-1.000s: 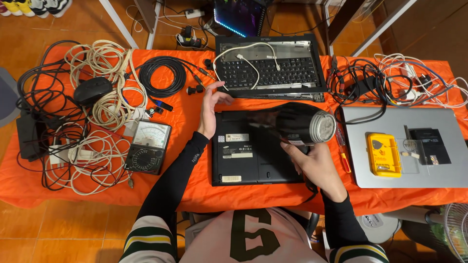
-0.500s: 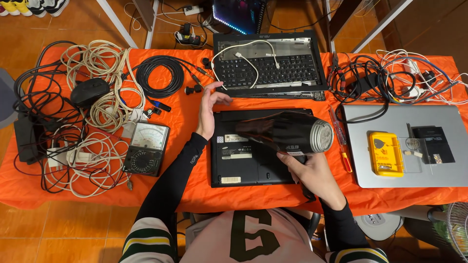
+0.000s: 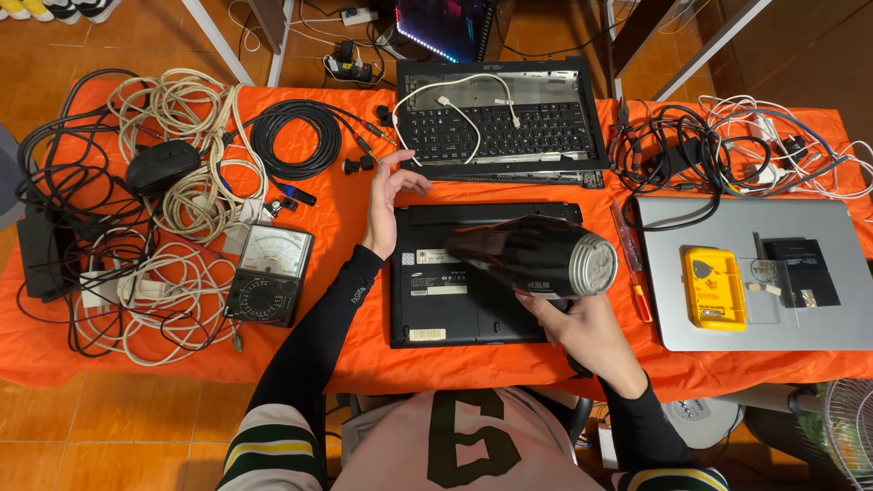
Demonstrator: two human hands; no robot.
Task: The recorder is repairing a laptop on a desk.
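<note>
Right hand has its grip closed around the handle of a black hair dryer, held just above the upturned black laptop — barrel lies across the laptop's right half, metal nozzle end toward the right. Left hand is open, fingers loosely spread, holding nothing; its heel rests at the laptop's upper left corner, fingertips reaching toward the keyboard tray. Both arms in black sleeves.

Laptop lies bottom-up in the middle of the worktop, on an orange cloth. Behind it, a dismantled keyboard panel with a white cable draped over it. Left of the hand — a coiled black cable, an analog multimeter, a black mouse and heaps of white and black cords. Right of the dryer, a red-and-yellow screwdriver just beside a silver laptop, which carries a yellow tool case and a dark flat part. More tangled cables at the far right.
</note>
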